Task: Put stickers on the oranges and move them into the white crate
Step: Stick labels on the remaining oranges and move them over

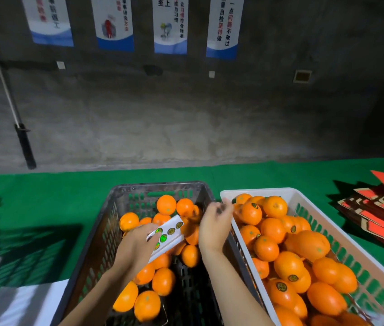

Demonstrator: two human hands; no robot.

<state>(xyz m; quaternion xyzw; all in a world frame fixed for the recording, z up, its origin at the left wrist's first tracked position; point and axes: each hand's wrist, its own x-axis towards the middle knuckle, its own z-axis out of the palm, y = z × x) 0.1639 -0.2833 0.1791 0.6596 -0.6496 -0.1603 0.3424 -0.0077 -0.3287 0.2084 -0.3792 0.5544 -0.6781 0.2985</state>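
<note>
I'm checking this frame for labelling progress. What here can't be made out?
- Right hand, head view: motion blur hides whether its fingertips pinch a sticker.
- Sticker sheet: the left hand covers its lower end; print too small to read.
- White crate: near end cut off by the bottom edge.
- Dark crate: the arms cover some oranges.
</note>
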